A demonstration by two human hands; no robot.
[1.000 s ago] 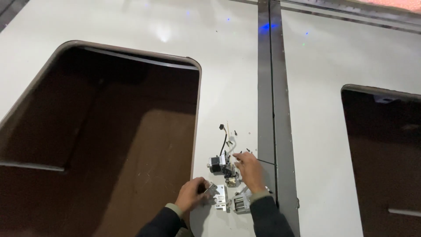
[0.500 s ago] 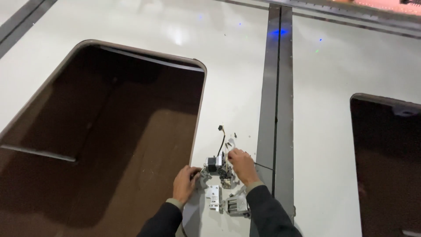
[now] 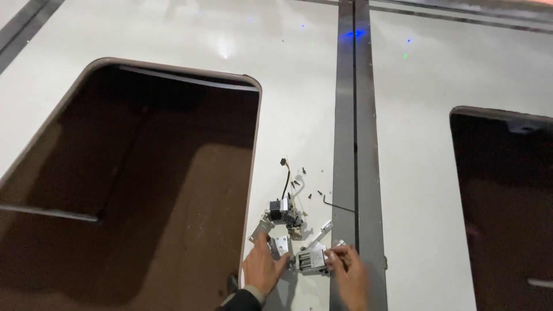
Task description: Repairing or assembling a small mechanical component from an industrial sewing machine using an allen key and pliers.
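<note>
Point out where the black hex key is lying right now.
In the head view, the black hex key lies right of the small motor, across the edge of the dark floor strip, above the right hand.

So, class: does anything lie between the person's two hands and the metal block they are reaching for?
Nothing visible does. The left hand and the right hand both already touch the metal block. The small motor lies just beyond it, out of the way.
</note>
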